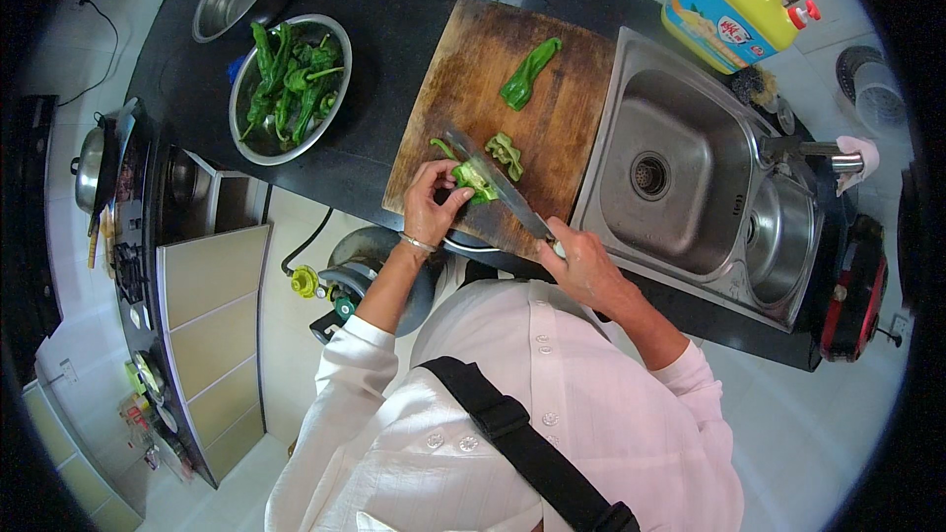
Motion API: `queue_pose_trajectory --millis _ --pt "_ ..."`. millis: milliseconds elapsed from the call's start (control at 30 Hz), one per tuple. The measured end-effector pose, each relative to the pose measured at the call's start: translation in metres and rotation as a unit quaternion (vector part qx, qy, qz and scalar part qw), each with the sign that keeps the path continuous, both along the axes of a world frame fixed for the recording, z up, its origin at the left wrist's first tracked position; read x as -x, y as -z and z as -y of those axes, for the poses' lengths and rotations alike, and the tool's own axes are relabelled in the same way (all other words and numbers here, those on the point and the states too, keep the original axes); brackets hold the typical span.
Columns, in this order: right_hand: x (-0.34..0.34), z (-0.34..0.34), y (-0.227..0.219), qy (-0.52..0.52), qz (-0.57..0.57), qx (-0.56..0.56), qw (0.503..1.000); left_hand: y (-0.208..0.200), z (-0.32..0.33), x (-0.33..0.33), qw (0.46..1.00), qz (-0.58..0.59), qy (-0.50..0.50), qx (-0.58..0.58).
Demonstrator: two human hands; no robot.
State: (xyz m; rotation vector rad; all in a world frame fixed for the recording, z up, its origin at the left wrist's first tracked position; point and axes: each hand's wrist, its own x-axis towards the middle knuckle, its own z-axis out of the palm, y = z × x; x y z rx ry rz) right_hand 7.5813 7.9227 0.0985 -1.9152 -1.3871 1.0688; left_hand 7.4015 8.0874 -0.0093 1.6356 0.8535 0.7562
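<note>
Left hand (432, 209) pinches cut pepper (479, 186); right hand (588, 266) grips knife (511, 196) alongside. Pepper likely light, slick: hold the edge nearest left hand.

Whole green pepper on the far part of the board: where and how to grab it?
Probably a pinch across the middle of the whole pepper, one finger on each long side, coming down from above and the left. It's slender, lies flat on the cutting board slanting from near-left to far-right, and nothing touches its sides. The left approach avoids the knife blade nearer the body.
</note>
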Motion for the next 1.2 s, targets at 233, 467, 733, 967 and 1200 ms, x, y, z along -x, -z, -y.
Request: queue_pose_trajectory --millis 233,467,733,967,1200 --pt "0.001 -0.008 -0.001 -0.015 -0.001 0.044 0.999 0.005 -0.006 0.006 0.998 0.024 0.015 0.058" --pt "0.005 -0.016 0.002 -0.015 0.002 0.038 0.999 0.010 -0.009 0.008 0.997 0.018 0.008 0.079" --pt "0.007 -0.017 0.008 -0.012 -0.011 0.046 0.999 0.010 -0.008 0.005 0.998 -0.005 0.010 0.062" --pt "0.008 -0.008 0.011 -0.005 0.003 0.026 1.000 0.005 -0.006 0.004 1.000 -0.015 0.013 0.020" --pt "0.015 -0.019 0.007 -0.017 0.012 0.048 0.999 0.007 -0.006 0.005 0.999 -0.032 0.000 0.005"
